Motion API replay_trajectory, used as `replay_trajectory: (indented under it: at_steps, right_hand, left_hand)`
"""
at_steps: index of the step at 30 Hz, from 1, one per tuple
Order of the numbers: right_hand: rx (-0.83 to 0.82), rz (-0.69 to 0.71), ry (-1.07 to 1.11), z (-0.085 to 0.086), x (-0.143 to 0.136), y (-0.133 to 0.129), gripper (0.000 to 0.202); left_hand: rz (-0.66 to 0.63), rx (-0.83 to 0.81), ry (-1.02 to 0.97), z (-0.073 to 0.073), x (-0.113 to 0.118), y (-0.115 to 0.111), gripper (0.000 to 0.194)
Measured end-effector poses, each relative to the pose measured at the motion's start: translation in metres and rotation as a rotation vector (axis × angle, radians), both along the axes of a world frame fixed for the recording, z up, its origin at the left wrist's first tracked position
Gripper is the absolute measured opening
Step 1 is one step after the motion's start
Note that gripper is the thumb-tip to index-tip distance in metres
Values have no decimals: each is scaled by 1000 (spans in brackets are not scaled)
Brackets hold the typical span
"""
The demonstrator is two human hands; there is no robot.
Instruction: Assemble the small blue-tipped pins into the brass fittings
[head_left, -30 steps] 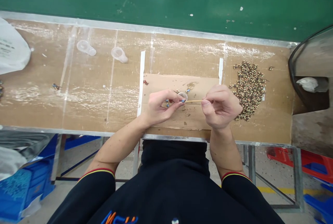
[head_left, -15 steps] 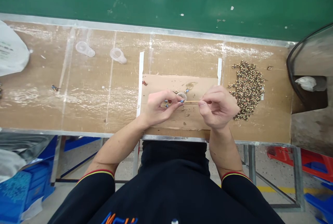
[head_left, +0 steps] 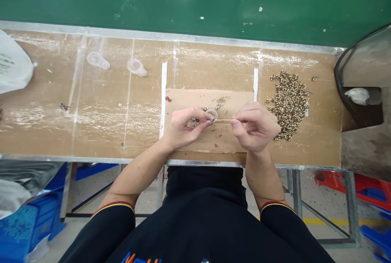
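My left hand [head_left: 190, 126] pinches a small blue-and-metal part [head_left: 211, 119] between thumb and fingertips. In my right hand [head_left: 255, 126] a thin wooden stick [head_left: 224, 121], like a toothpick, is gripped, its far end reaching the small part. Just behind my left fingertips a small round clear dish [head_left: 213, 114] shows in part on the cardboard sheet [head_left: 189, 97]. Several more blue-and-metal parts lie around the dish, one of them [head_left: 218, 107] beyond it. Brown stains mark the sheet near my hands.
A heap of small brass-coloured parts [head_left: 288, 104] lies to the right. Two clear plastic cups [head_left: 136, 67] rest on their sides at the back left. A white bag [head_left: 14, 63] is at the far left; a black cable [head_left: 337, 67] curves at the right edge.
The view has shifted slightly. Both hands keep nearly the same pose, with the stick still against the small part.
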State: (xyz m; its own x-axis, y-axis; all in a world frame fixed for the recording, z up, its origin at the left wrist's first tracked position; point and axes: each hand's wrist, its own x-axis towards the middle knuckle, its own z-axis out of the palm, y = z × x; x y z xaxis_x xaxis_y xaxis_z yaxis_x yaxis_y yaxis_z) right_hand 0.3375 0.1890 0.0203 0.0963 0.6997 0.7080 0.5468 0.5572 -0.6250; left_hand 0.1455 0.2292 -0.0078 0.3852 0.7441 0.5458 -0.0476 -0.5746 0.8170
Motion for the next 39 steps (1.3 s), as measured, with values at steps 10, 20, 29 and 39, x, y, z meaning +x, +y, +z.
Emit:
replay_trajectory:
  at_steps: [10, 20, 29, 39]
  right_hand:
    - [-205, 204, -312, -8, 25, 7, 12]
    - [-296, -81, -221, -9, 74, 6, 15]
    - [-789, -291, -350, -26, 136, -8, 13]
    - [-754, -210, -535, -34, 128, -2, 14]
  left_hand:
    - [-16, -140, -159, 3, -5, 1, 20]
    - [164, -165, -243, 1, -7, 5, 14]
    - [294, -277, -272, -6, -12, 11, 13]
    - [225, -366, -263, -11, -10, 12, 12]
